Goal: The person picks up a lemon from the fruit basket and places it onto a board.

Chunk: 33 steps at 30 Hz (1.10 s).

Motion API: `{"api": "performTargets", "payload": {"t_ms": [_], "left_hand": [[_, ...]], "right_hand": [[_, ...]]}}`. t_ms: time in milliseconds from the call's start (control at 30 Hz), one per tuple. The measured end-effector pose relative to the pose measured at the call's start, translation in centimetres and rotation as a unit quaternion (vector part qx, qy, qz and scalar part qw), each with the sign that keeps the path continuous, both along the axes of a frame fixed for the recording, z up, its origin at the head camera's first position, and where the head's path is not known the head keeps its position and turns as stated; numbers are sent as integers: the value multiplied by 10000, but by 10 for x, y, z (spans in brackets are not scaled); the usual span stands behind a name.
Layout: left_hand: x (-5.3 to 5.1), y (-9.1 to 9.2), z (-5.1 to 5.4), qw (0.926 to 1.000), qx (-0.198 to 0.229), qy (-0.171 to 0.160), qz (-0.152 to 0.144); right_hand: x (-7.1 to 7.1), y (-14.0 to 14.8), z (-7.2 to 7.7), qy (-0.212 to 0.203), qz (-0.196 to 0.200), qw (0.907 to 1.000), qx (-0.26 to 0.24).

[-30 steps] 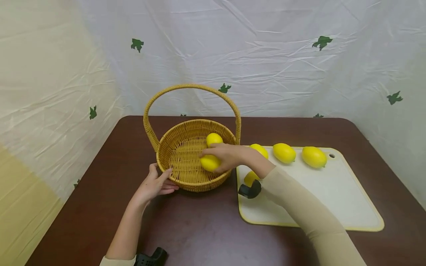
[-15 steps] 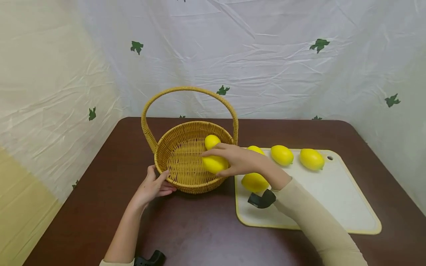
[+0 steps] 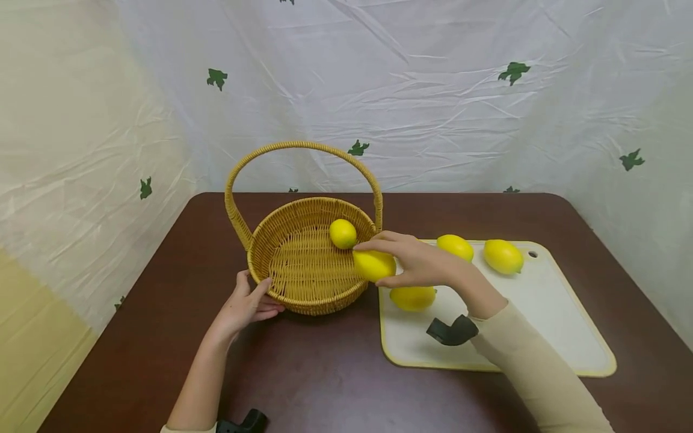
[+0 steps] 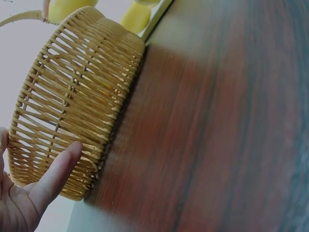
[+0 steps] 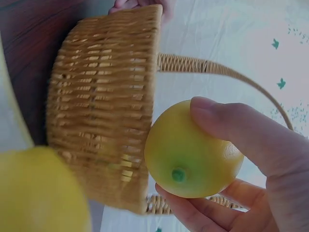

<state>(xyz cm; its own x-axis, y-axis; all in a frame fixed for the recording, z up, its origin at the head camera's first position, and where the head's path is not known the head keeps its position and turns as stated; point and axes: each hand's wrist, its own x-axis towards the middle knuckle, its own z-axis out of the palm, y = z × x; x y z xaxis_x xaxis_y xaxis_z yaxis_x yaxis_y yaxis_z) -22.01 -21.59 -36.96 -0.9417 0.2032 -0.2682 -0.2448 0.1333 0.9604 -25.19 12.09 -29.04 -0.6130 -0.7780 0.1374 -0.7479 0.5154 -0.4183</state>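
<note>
A round wicker basket [image 3: 308, 264] with a tall arched handle stands on the table, one lemon [image 3: 343, 234] lying inside at its right. My left hand [image 3: 243, 307] holds the basket's front left rim, thumb on the rim and fingers on the outer wall; the left wrist view has a finger [image 4: 55, 176] against the weave. Over the right rim, my right hand [image 3: 417, 260] grips another lemon [image 5: 190, 154] between thumb and fingers. Just below that hand, a lemon [image 3: 412, 297] rests on the white cutting board [image 3: 520, 325].
Two more lemons, one in the middle [image 3: 455, 247] and one at the right [image 3: 503, 257], lie along the board's far edge. The board has a yellow rim and a hole in its far right corner. Behind the dark table [image 3: 303, 385] hangs a white curtain [image 3: 422, 108] with green shapes.
My right hand has moved right with its lemon, from inside the basket to over the right rim. The left hand keeps its hold on the basket.
</note>
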Motion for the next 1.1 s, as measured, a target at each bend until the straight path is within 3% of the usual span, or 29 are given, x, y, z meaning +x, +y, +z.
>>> {"api": "performTargets", "payload": {"t_ms": [200, 333, 467, 767, 933, 1100], "left_hand": [[0, 0, -1, 10000, -19, -20, -60], [-1, 0, -2, 9999, -45, -13, -116], [-1, -1, -2, 9999, -77, 22, -152], [-2, -2, -1, 9998, -68, 18, -172], [-2, -3, -1, 9997, -106, 32, -207], [-1, -4, -2, 9997, -94, 28, -221]], "right_hand": [[10, 24, -10, -113, -447, 9988, 168], [18, 46, -17, -241, -715, 9971, 9], [26, 65, -17, -45, -984, 9950, -167], [40, 96, -18, 318, -1440, 9891, -28], [48, 107, -23, 438, -1549, 9869, 74], [54, 115, -33, 302, -1610, 9864, 119]]}}
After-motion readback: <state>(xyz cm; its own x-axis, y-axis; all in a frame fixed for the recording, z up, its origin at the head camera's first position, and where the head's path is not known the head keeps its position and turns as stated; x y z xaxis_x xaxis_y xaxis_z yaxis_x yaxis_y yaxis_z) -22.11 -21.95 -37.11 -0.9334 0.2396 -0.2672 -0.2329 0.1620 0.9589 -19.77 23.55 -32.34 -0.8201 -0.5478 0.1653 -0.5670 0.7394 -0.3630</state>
